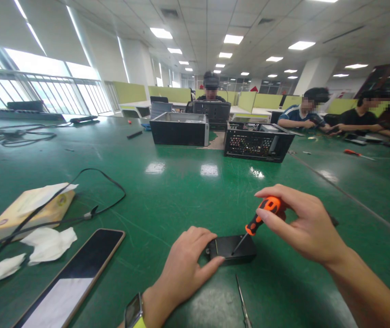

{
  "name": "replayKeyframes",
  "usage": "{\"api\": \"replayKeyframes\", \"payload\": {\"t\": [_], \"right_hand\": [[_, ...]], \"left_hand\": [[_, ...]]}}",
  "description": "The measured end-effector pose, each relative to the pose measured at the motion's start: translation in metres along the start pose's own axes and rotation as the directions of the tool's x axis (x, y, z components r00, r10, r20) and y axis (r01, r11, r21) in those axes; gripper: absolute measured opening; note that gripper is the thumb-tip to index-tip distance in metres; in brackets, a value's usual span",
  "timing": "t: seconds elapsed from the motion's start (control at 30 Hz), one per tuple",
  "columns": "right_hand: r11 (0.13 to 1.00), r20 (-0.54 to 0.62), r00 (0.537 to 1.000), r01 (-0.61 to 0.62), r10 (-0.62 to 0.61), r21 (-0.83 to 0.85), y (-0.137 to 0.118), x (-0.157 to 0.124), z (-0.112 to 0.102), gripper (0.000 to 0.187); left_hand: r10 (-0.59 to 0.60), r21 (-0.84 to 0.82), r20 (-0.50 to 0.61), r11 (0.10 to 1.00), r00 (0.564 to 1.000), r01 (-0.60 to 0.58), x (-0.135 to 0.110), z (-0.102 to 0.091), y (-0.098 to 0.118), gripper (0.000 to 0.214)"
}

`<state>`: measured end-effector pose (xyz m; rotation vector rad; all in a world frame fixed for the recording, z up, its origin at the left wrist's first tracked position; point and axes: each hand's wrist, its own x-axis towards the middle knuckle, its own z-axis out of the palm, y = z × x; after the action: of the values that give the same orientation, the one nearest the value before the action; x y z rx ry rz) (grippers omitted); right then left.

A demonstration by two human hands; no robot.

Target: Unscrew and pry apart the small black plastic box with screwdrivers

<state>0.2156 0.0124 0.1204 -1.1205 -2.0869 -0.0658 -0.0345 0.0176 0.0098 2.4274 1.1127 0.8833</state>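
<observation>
A small flat black device (pixel 235 248) lies on the green table (pixel 181 191) near me. My left hand (pixel 184 266) presses against its left end, fingers curled around the edge, holding it still. My right hand (pixel 304 223) grips an orange-and-black screwdriver (pixel 261 216), fingers wrapped around the handle. The screwdriver's thin shaft slants down-left and its tip touches the top of the device. A watch (pixel 134 312) sits on my left wrist.
A smartphone (pixel 75 273) lies at lower left beside crumpled tissues (pixel 49 241), a tan packet (pixel 31 212) and a black cable (pixel 106 182). A thin metal tool (pixel 242 303) lies by the device. Two open computer cases (pixel 179 129) (pixel 258 141) stand farther back. Three people sit behind.
</observation>
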Motion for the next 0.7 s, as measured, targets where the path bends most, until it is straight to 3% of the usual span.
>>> {"api": "replayKeyframes", "payload": {"t": [0.27, 0.47, 0.7], "right_hand": [[0.989, 0.090, 0.991, 0.086, -0.097, 0.117, -0.010, -0.001, -0.010, 0.033], [0.995, 0.024, 0.994, 0.104, -0.104, 0.003, -0.009, -0.004, -0.012, 0.021], [0.994, 0.136, 0.987, 0.070, -0.080, 0.083, -0.009, 0.001, -0.020, 0.021]], "left_hand": [[0.001, -0.003, 0.010, 1.000, 1.000, -0.001, 0.001, 0.000, 0.000, 0.029], [0.002, -0.005, 0.006, 1.000, 1.000, -0.002, 0.002, -0.001, 0.001, 0.029], [0.000, -0.008, 0.019, 1.000, 1.000, 0.000, 0.002, -0.001, 0.000, 0.027]]}}
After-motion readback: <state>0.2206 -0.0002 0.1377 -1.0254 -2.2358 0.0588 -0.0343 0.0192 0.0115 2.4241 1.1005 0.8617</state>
